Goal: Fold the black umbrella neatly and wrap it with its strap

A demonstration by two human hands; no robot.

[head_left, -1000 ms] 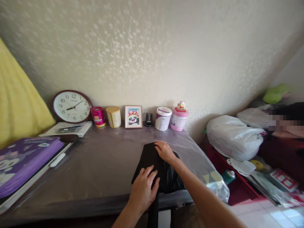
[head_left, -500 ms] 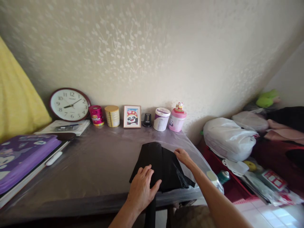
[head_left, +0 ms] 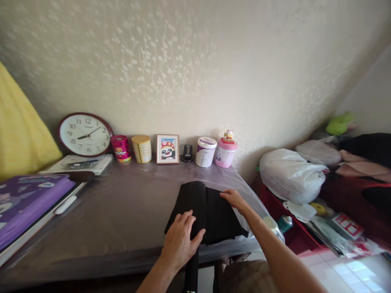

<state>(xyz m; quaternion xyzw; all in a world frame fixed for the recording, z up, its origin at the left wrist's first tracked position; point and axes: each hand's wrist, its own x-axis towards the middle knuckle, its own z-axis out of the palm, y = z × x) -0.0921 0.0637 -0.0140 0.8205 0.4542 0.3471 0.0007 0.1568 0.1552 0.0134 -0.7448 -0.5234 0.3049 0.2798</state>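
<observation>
A black umbrella [head_left: 195,199] lies on the table near its front edge, its cloth panels fanned out flat. Its dark handle [head_left: 192,268] points toward me past the table edge, with a shiny bit at the end. My left hand [head_left: 181,238] rests on the left part of the cloth, fingers spread and thumb apart. At the upper right edge of the cloth, my right hand [head_left: 234,199] pinches the fabric between thumb and fingers.
Along the wall stand a clock [head_left: 87,134], a pink tin [head_left: 121,149], a yellow-lidded can [head_left: 142,149], a framed panda picture [head_left: 168,149] and two tubs [head_left: 206,152]. A purple case [head_left: 30,207] lies left. Bags [head_left: 291,175] fill the right side beyond the table.
My right hand has drawn the umbrella's right panel out, and the cloth there now lies smoother, with fewer creases. My left hand stays on the cloth. The view has shifted slightly.
</observation>
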